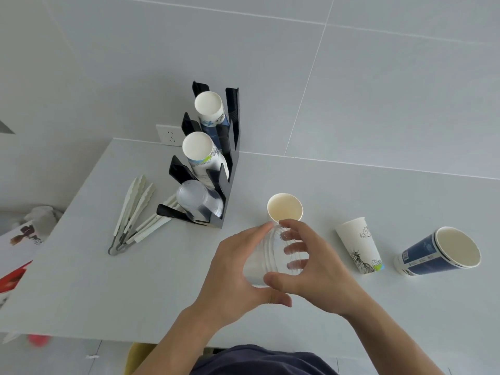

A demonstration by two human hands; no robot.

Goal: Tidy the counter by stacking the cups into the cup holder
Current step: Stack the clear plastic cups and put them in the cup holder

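Note:
A clear plastic cup [266, 255] is held above the counter between both hands: my left hand [232, 269] wraps its left side and my right hand [316, 269] its right side. The black cup holder [230, 163] stands at the back left of the counter. Its top slot holds blue-printed paper cups [209, 106], its middle slot white printed cups [198, 152], its bottom slot clear cups [197, 198]. A paper cup [284, 207] stands upright just beyond my fingers. One white printed cup [358, 243] stands upside down and blue cups [439, 253] lie on their side at the right.
Several white tongs [132, 215] lie fanned out left of the holder. A wall socket [169, 134] sits behind it. The counter [94, 280] ends at the left and front; a printed box [16, 247] lies beyond the left edge.

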